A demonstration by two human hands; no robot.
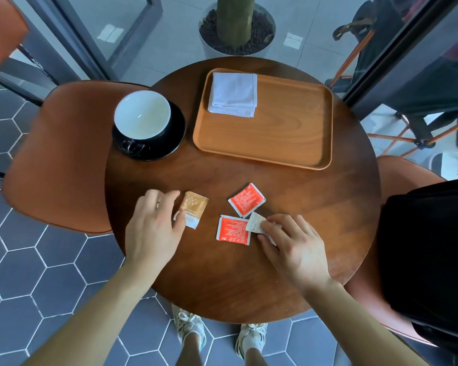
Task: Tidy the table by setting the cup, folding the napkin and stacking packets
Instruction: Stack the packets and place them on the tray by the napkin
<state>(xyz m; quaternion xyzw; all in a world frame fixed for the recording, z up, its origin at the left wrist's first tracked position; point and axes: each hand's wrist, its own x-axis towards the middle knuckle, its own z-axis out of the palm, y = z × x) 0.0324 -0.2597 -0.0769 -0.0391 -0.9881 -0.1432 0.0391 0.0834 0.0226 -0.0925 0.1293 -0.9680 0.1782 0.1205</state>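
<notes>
On the round wooden table a black cup with a white inside stands on a black saucer at the left. A folded white napkin lies in the far left corner of the wooden tray. My left hand pinches the left edge of an orange-tan packet. Two red packets lie in the middle. My right hand pinches a pale packet that is partly hidden under my fingers.
Orange chairs stand at the left and right of the table. A black bag rests on the right chair. A large planter stands behind the table. Glass walls lie beyond.
</notes>
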